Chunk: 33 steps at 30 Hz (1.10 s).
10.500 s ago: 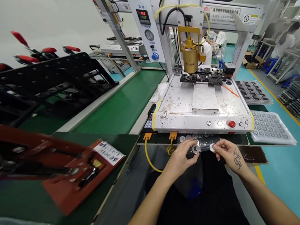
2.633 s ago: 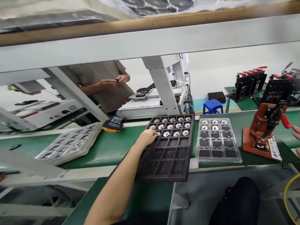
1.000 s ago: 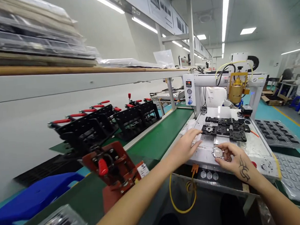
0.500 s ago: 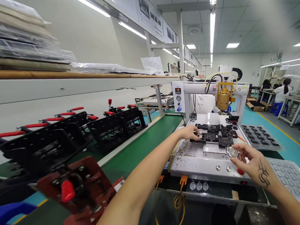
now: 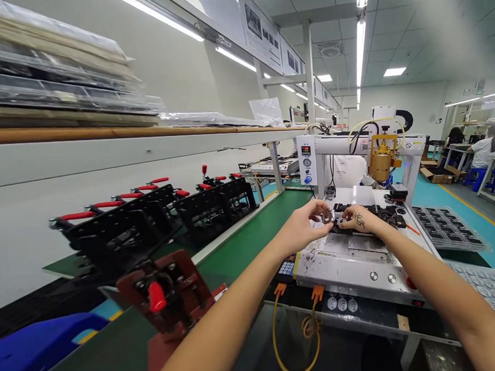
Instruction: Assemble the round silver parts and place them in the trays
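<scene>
My left hand is closed on a round silver-rimmed part, like a watch case, held tilted up by its edge at the left end of the black fixtures. Just right of it, my right hand reaches down onto the fixtures with thumb and fingers pinched. What lies between those fingertips is mostly hidden; only a small shiny bit shows. The fixtures sit on the white bed of a benchtop machine, partly covered by my right hand and forearm.
A gold-coloured machine head hangs behind the fixtures. To the right lie a tray of black parts and a tray of round parts. Red-handled clamps stand left of the green belt. A yellow cable loops below the front edge.
My left hand has lifted the round part off the fixture. My right hand, which held a silver-rimmed disc near the bed's front, has moved left and inward to the fixture. The view has shifted left.
</scene>
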Each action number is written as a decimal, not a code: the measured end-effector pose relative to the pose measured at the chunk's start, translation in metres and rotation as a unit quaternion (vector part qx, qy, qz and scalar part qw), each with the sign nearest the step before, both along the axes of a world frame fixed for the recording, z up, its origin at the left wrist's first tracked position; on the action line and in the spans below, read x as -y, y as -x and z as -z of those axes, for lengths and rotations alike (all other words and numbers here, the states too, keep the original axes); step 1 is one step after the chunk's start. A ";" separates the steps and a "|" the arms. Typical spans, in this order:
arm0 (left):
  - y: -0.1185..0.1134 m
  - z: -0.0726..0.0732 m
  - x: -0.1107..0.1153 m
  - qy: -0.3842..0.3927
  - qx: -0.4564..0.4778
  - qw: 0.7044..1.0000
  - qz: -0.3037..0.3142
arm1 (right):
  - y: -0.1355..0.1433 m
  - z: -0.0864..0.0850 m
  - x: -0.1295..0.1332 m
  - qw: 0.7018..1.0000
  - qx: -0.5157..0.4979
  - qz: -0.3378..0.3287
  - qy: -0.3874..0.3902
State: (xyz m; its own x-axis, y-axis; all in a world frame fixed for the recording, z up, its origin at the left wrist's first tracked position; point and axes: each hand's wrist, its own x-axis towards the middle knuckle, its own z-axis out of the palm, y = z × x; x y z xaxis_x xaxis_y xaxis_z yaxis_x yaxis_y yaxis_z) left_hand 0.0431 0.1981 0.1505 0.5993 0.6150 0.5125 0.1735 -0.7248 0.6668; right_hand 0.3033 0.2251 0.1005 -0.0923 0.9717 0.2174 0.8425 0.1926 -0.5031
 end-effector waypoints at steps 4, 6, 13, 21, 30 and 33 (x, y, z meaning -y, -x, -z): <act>0.037 0.004 0.024 0.007 -0.012 0.999 -0.045 | -0.001 0.001 -0.011 0.998 0.033 -0.021 0.047; 0.053 0.009 0.032 0.008 -0.022 0.997 -0.069 | -0.002 0.003 -0.011 0.998 0.042 -0.030 0.045; 0.069 0.020 0.051 0.037 0.031 0.995 -0.092 | 0.003 0.006 -0.008 0.998 0.061 -0.008 -0.001; 0.048 0.064 0.073 0.062 0.038 0.991 -0.108 | -0.034 0.003 0.088 0.976 0.037 0.112 -0.182; 0.028 0.181 0.095 0.151 -0.060 0.987 0.010 | -0.109 0.124 0.260 0.899 0.032 0.342 -0.270; -0.003 0.210 0.091 0.131 -0.108 0.983 0.063 | -0.102 0.133 0.260 0.891 0.022 0.357 -0.280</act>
